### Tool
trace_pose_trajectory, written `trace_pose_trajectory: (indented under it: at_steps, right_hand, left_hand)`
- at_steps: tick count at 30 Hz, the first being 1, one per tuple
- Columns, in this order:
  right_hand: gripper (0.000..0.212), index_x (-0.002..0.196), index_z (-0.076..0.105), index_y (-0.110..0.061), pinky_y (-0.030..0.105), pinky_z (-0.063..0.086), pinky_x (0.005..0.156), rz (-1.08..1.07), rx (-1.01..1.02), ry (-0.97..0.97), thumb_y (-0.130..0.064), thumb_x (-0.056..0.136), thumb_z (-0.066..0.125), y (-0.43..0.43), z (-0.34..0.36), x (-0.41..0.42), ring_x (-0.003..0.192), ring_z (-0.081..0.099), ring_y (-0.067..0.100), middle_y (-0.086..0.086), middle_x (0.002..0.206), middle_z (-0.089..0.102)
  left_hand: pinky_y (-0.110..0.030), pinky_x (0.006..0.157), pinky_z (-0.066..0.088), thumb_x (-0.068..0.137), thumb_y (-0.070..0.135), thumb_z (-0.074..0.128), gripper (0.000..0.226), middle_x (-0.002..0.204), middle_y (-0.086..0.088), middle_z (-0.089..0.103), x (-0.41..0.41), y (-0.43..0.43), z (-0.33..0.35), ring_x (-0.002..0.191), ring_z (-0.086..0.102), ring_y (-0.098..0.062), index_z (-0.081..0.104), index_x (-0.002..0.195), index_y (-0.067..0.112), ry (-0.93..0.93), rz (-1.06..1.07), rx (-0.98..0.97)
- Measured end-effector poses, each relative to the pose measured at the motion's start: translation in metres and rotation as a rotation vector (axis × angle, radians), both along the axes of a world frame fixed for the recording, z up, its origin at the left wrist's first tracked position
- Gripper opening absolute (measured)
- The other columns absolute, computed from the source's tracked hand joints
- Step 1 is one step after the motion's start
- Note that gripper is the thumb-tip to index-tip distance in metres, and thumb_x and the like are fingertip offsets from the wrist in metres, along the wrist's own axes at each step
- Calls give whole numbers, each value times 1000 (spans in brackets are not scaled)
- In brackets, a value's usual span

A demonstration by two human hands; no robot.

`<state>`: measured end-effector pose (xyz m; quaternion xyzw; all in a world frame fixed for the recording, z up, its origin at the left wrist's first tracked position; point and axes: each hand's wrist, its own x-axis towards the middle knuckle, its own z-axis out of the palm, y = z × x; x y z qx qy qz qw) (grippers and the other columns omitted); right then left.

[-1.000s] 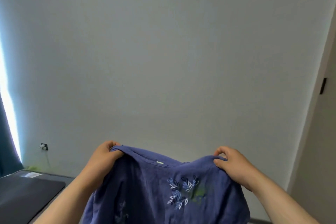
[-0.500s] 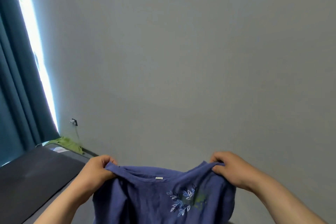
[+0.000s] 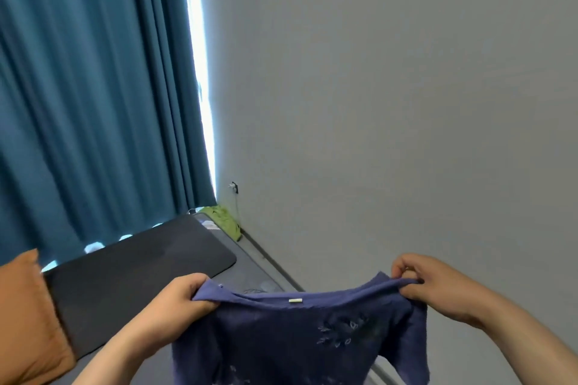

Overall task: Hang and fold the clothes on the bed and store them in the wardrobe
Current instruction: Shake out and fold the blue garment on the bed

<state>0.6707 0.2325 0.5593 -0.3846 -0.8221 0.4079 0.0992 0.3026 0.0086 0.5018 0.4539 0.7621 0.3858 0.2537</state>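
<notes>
You are viewing no legible text, brand, number or sign in this scene. The small white tag (image 3: 295,300) on the near neckline of the blue shirt (image 3: 275,341) is showing as a blank strip; any print on it is too small to read. The leaf embroidery (image 3: 341,333) on the right of the shirt front is presenting a pattern only, not lettering. The wall socket (image 3: 234,187), far and left of centre, is too small for you to make out any marking.
</notes>
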Motion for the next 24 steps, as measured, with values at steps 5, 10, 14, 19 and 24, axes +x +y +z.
trace_pose_trajectory:
  at_steps: [5,10,14,19,24]
  right_hand:
    - [23,85,63,-14,26,35,59,254,-101,-12,5,80,51,76,-8,-28,64,49,12,2,68,60]
    - [18,86,66,-8,24,44,63,462,-210,-8,9,83,60,136,-18,-57,70,58,14,8,75,66]
    - [14,77,61,-6,20,37,55,622,-382,-39,1,88,64,158,-26,-77,63,46,12,5,67,54]
    - [24,68,56,-13,18,33,53,743,-531,-105,-8,91,62,163,-29,-107,59,39,9,-1,63,47]
    - [18,98,65,-11,21,37,60,761,-321,-239,2,84,64,148,-69,-156,67,46,9,0,71,54]
  left_hand:
    - [-25,70,47,65,18,60,26,84,-3,70,13,-12,-2,77,61,-7,70,89,17,-162,85,-91]
    - [-22,66,48,67,22,74,14,79,-2,69,53,-21,-2,74,60,-10,72,81,17,-341,222,-22]
    - [-24,55,45,61,30,87,27,70,-10,60,80,-38,-8,63,55,-15,69,72,13,-615,307,64]
    - [-23,47,36,61,33,88,39,62,-10,49,93,-61,-14,54,41,-14,62,71,6,-782,482,160]
    - [-20,48,36,87,0,65,21,64,-9,60,69,-63,-48,54,48,-10,71,69,10,-535,661,-14]
